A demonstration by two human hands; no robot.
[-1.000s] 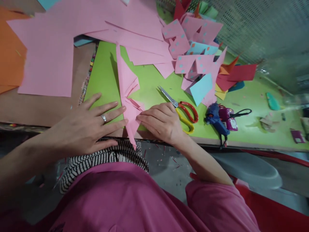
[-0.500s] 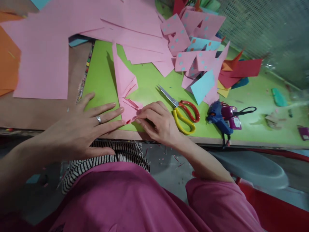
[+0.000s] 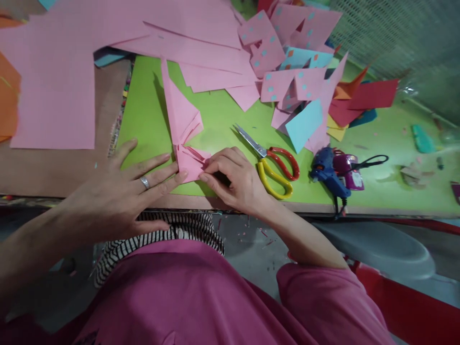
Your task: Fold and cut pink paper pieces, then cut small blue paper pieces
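A folded pink paper piece (image 3: 182, 111) lies on the green tabletop near the front edge, pinched narrow at its middle with creases fanning out. My left hand (image 3: 132, 187) is flat with its fingers spread, its fingertips on the lower left edge of the paper. A silver ring is on one finger. My right hand (image 3: 235, 179) has thumb and forefinger pressed together on the paper's lower right corner. Just right of that hand lie scissors (image 3: 264, 155) with one red and one yellow handle, blades slightly apart.
Large pink sheets (image 3: 57, 91) cover the back left, beside orange paper (image 3: 9, 96). Dotted pink cut-outs (image 3: 294, 86) pile up at the back right. A blue glue gun (image 3: 328, 172) lies right of the scissors. A grey stool (image 3: 377, 249) stands below the table edge.
The view has shifted slightly. My left fingertips have moved a little over the paper's lower edge, and a dark red spot there is now out of sight. My right hand keeps its pinch.
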